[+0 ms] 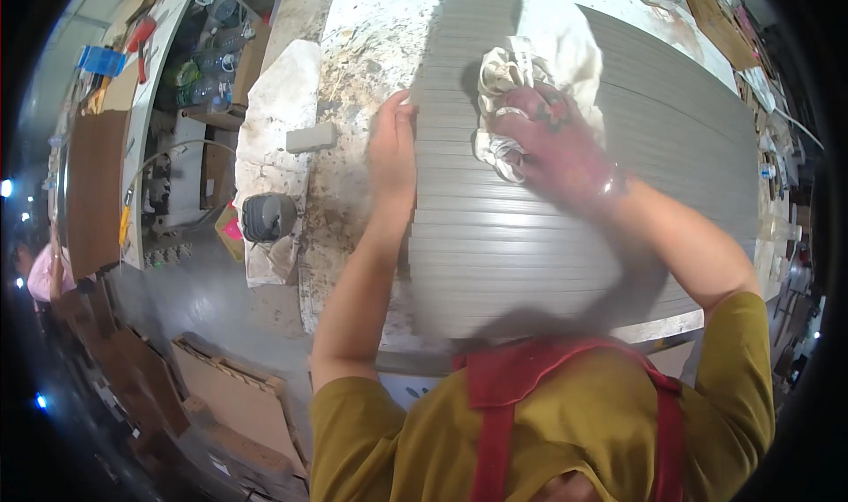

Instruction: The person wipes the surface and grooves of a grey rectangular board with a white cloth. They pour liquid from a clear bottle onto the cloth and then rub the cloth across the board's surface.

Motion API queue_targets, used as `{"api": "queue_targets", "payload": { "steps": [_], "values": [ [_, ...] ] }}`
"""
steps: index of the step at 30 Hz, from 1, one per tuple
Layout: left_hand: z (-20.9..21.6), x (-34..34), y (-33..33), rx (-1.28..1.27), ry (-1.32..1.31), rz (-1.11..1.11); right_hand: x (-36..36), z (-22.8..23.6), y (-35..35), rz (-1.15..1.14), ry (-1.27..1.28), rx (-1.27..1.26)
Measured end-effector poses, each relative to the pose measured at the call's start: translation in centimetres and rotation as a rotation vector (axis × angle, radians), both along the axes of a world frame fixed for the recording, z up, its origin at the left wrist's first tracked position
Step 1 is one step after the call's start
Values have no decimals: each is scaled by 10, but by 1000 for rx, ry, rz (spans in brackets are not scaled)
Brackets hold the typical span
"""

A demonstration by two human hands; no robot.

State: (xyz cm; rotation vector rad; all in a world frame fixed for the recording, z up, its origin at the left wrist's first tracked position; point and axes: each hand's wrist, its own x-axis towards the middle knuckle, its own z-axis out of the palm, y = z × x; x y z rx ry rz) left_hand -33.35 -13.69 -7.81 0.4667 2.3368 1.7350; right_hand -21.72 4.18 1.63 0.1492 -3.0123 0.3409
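Long grey strips [521, 272] lie side by side on the worktable, forming one broad sheet in front of me. My right hand [556, 144], in a dark red glove, presses a crumpled white cloth [565, 51] onto their upper part. The glove's fingers are closed over the bunched cloth, and its loose end spreads away from me. My left hand [395, 148] is bare and rests along the left ends of the strips. Its fingers are stretched out with nothing in them, though their inner side is partly hidden.
Left of the strips, the stained worktable [349, 87] bears a small grey block [311, 138] and a dark round object [268, 217] on a dirty white cloth [278, 104]. Further left stands a shelf with bottles [208, 73]. Flat cardboard [238, 396] leans below.
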Motion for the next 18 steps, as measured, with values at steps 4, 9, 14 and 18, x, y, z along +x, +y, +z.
{"api": "queue_targets", "payload": {
  "steps": [4,9,14,18],
  "values": [
    [-25,-1,2,186,-14,-1,-49,-24,-50,90,282,-28],
    [-24,-13,7,13,287,-19,-25,-9,-11,134,161,-118],
    [9,-45,30,79,40,-83,81,2,102,-284,26,15],
    [0,-50,40,-68,100,-76,50,0,66,-279,38,-43]
  ]
}}
